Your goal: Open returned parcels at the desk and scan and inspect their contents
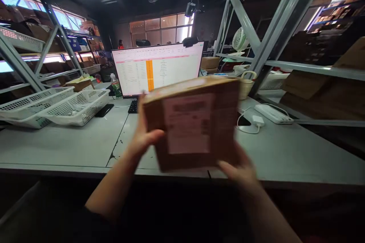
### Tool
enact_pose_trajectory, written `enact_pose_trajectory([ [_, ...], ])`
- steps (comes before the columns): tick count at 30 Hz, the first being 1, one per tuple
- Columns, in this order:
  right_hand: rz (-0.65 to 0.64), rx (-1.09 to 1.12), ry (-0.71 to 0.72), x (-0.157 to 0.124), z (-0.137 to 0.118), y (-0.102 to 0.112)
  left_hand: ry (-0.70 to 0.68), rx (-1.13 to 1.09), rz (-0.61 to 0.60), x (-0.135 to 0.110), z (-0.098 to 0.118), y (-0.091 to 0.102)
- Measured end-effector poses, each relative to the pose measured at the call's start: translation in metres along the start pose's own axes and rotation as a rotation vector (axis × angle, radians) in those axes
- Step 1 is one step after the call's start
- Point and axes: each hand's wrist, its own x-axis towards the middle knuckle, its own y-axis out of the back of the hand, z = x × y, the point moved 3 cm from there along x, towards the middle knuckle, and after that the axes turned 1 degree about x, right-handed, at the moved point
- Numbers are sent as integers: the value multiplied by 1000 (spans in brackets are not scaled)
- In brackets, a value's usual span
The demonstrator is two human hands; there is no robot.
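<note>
A brown cardboard box (pixel 225 121) is held up in front of me, above the near edge of the desk. On the side facing me is a pale shipping label (pixel 188 129), too blurred to read. My left hand (pixel 142 133) grips the box's left side, thumb on the front face and fingers behind the edge. Around the lower right corner is my right hand (pixel 241 165), its thumb on the front and its other fingers mostly hidden. The box covers part of the keyboard (pixel 132 106) and the lower part of the monitor (pixel 173 66).
White perforated baskets (pixel 82 108) stand on the desk's left, near a dark phone (pixel 104 110) and a bottle (pixel 115 85). At right lie a white power strip (pixel 273 114) and a charger (pixel 258 121) with its cable. Metal shelf frames (pixel 285 19) rise on both sides.
</note>
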Motion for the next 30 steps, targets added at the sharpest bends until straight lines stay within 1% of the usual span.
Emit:
enact_pose_trajectory([
  [2,-54,-51,77,25,-12,-32,-38,163,208,-25,0,65],
  [3,-87,-149,121,40,-16,-46,-50,263,306,-41,-3,95],
  [4,-101,-262,133,57,-17,-56,-65,359,403,-57,-8,122],
  [5,-119,-372,106,75,-14,-62,-87,438,492,-73,-15,146],
  [6,-136,-450,37,90,-7,-66,-101,490,571,-87,-24,166],
  [7,-175,-486,-62,104,3,-68,-108,535,637,-99,-34,182],
  [8,-238,-488,-170,115,15,-69,-111,587,689,-108,-46,194],
  [9,-304,-463,-270,124,27,-69,-101,636,716,-114,-57,202],
  [10,-362,-412,-356,129,38,-70,-88,680,722,-116,-68,207],
  [12,-425,-231,-496,135,56,-72,-51,717,697,-114,-86,213],
  [13,-438,-112,-562,135,63,-74,-39,705,684,-110,-91,214],
  [15,-456,106,-677,133,69,-79,-45,659,681,-103,-95,218],
  [16,-458,176,-708,132,69,-82,-53,640,682,-99,-95,221],
  [18,-452,227,-699,128,61,-89,-62,619,677,-93,-94,228],
  [20,-471,220,-618,124,43,-98,-47,604,677,-89,-94,234],
  [21,-492,203,-547,120,31,-104,-36,600,681,-88,-94,236],
  [24,-544,59,-224,108,-13,-122,-25,605,703,-88,-94,237],
  [27,-514,-148,82,97,-47,-138,-27,600,714,-88,-92,235],
  [30,-463,-270,287,96,-64,-148,-31,573,708,-89,-92,234],
])
